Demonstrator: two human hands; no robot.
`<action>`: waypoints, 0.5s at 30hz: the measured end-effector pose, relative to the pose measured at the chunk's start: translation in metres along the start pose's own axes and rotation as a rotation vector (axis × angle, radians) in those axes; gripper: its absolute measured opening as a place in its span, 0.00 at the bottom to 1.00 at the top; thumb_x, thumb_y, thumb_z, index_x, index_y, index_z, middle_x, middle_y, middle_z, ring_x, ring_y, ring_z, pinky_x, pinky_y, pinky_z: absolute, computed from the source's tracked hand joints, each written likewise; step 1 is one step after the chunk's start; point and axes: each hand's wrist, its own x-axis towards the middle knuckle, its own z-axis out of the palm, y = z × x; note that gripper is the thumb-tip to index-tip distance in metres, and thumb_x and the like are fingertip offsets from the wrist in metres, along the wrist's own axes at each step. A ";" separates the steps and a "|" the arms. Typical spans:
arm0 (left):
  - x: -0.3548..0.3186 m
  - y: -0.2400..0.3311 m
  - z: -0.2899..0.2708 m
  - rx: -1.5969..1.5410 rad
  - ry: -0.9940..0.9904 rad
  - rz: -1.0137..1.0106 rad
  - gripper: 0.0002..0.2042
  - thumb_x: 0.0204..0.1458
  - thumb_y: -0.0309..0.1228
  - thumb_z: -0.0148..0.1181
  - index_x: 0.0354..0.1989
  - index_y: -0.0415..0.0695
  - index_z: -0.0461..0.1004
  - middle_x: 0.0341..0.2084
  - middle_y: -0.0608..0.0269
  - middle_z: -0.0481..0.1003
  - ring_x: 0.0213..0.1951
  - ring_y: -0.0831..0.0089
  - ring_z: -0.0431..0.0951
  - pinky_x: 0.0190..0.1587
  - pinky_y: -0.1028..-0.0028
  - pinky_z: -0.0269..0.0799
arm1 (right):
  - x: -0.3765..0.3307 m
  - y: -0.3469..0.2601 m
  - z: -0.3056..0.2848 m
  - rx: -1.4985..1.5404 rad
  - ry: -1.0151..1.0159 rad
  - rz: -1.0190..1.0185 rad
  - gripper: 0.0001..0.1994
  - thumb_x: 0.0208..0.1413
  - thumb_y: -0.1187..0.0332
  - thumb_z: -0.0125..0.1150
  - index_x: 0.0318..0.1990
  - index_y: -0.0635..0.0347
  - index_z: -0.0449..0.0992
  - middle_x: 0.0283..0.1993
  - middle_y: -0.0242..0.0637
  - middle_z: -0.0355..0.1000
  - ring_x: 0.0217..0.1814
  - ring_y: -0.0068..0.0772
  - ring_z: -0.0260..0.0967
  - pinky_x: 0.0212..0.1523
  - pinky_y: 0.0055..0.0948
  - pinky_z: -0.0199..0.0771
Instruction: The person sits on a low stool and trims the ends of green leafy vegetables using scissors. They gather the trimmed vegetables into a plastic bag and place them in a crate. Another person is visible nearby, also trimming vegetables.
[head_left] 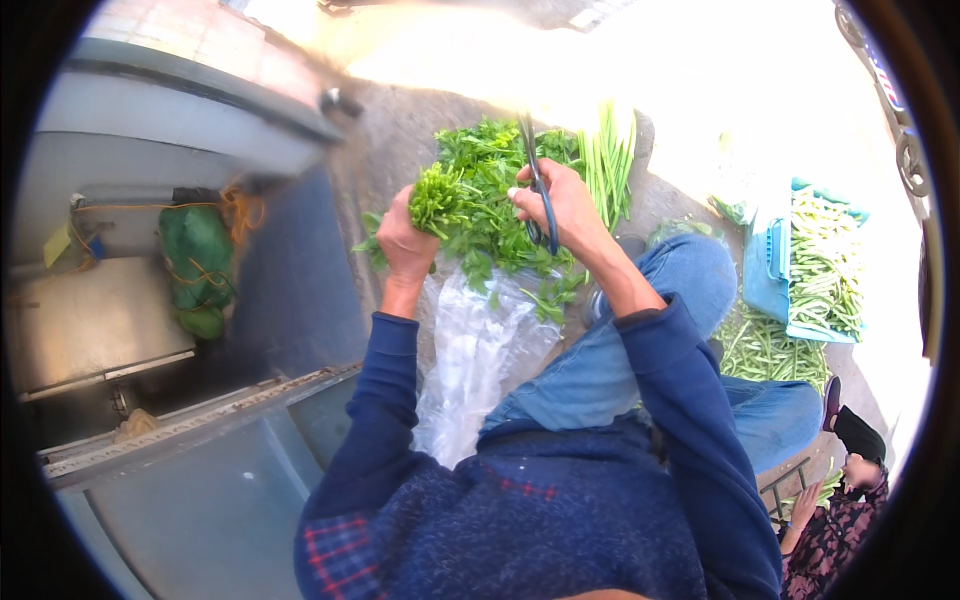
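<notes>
My left hand [406, 238] is closed round a bunch of green leafy herbs, its cut stem ends [437, 200] facing up and to the right. In my right hand [563, 203] is a pair of dark scissors [543, 196], blades pointing away from me; whether they are spread I cannot tell. Beneath both hands lies a heap of leafy greens [494, 163], with long pale-green stalks [606, 165] along its right side. A clear plastic bag [475, 345] stretches from the heap toward my lap, with a few loose leaves on its upper edge.
At the right, a turquoise crate [766, 265] holds many green bean pods [825, 260]; more pods [765, 350] lie beside my knee. A person in a patterned top [830, 550] sits at the lower right. On the left, an open metal cabinet [100, 310] holds a green bundle [195, 265].
</notes>
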 end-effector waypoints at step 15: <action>-0.023 -0.061 0.027 0.272 -0.812 -0.429 0.29 0.49 0.35 0.67 0.61 0.41 0.74 0.46 0.39 0.83 0.48 0.47 0.85 0.52 0.57 0.81 | -0.034 -0.051 -0.060 0.360 0.176 -0.259 0.16 0.64 0.66 0.68 0.53 0.66 0.78 0.38 0.39 0.81 0.39 0.26 0.82 0.40 0.27 0.81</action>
